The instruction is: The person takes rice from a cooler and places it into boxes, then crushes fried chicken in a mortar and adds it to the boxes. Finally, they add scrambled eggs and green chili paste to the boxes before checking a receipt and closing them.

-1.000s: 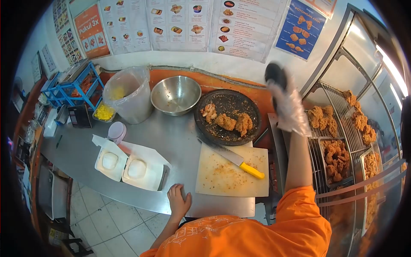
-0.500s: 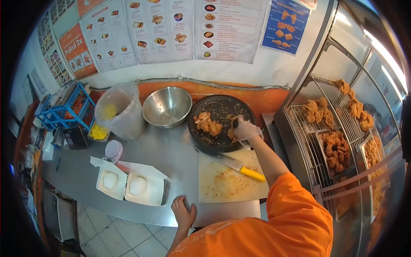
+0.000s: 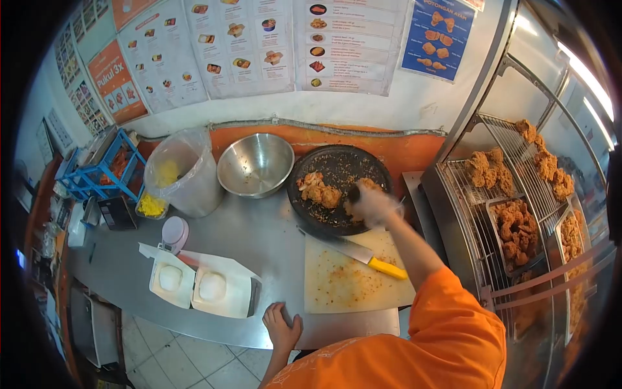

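Gloved right hand (image 3: 374, 206) pressing fried chicken (image 3: 363, 194), dark tray (image 3: 337, 162).

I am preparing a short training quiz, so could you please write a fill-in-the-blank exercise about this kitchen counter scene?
1. The gloved right hand is over the fried chicken on the round dark ____.
2. The knife on the cutting board has a ____ handle.
3. The bare left hand rests on the counter's near ____.
4. Each open white box holds a mound of ____.

Missing words: tray; yellow; edge; rice
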Available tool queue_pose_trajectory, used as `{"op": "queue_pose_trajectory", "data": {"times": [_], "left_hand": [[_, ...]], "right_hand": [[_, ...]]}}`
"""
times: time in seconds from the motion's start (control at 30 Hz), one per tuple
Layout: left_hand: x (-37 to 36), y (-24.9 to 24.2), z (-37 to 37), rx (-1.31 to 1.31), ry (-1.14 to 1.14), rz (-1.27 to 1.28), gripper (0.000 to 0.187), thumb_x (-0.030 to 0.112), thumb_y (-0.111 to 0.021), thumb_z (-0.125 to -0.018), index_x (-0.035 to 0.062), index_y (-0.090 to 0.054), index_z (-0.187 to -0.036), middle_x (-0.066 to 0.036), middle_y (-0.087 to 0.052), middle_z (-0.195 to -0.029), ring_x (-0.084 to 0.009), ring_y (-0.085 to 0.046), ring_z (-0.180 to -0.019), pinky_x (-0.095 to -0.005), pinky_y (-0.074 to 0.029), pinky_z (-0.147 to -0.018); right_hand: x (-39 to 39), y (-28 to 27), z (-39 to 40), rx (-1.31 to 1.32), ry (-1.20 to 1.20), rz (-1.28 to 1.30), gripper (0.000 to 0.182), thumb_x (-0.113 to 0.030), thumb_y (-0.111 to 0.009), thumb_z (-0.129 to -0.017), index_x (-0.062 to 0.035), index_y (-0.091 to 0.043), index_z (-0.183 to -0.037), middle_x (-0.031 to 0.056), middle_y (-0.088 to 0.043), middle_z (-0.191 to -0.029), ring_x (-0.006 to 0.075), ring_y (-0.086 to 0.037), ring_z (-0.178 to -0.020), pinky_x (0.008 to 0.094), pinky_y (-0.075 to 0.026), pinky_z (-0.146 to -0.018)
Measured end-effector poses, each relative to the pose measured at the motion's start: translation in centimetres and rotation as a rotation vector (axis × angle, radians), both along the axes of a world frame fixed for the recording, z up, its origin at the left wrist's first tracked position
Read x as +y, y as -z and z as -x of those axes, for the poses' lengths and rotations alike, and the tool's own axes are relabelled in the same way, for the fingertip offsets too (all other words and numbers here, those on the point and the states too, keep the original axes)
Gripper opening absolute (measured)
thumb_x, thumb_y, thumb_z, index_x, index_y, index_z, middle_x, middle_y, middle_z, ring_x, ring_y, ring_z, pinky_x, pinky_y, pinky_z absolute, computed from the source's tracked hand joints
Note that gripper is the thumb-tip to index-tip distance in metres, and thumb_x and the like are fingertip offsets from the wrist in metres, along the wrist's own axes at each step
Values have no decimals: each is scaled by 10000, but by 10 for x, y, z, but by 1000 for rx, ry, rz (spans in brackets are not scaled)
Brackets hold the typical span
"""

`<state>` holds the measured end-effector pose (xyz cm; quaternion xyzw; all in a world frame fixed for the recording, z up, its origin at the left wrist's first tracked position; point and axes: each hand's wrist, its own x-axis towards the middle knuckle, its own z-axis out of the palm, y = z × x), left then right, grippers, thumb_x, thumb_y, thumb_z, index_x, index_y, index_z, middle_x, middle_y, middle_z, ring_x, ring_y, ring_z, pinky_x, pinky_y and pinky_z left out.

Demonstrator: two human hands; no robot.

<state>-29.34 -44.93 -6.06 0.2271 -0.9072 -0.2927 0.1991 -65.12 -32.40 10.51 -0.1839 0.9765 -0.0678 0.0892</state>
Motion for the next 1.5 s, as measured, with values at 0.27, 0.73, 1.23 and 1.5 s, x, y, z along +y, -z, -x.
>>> {"op": "queue_pose_trajectory", "data": {"times": [0.27, 0.73, 1.23, 1.5], "left_hand": [[-5, 1, 1, 13, -23, -21, 547, 146, -713, -677, 19, -469, -1149, -182, -497, -1171, -371, -428, -1146, -480, -303, -1001], [-6, 3, 0, 34, -21, -39, 567, 161, -720, -663, 22, -473, -1154, -183, -502, -1164, -370, -443, -1129, -471, -310, -995], [-6, 6, -1, 0, -14, -6, 582, 182, -725, -663, 20, -471, -1161, -187, -499, -1178, -367, -436, -1141, -480, -306, -996], [-5, 3, -5, -15, -16, -9, 564, 169, -727, -664, 29, -476, -1149, -178, -510, -1169, -363, -448, -1130, -480, -310, -989]], "right_hand": [[15, -31, 80, -222, -169, 366, 625, -291, -648, -776, -79, -467, -1336, 202, -635, -1140, 302, -623, -1044, 392, -485, -844], [20, -38, 131, -133, -59, 259, 361, -228, -668, -744, -62, -651, -1064, 148, -679, -927, 222, -650, -745, 356, -519, -662], [19, -21, 131, -231, 56, 184, 577, -300, -690, -692, -87, -580, -1217, 180, -659, -1086, 315, -643, -997, 415, -501, -829], [11, 0, 96, -275, 48, 71, 615, -377, -670, -750, -109, -522, -1283, 181, -581, -1255, 351, -591, -1108, 443, -477, -898]]}}
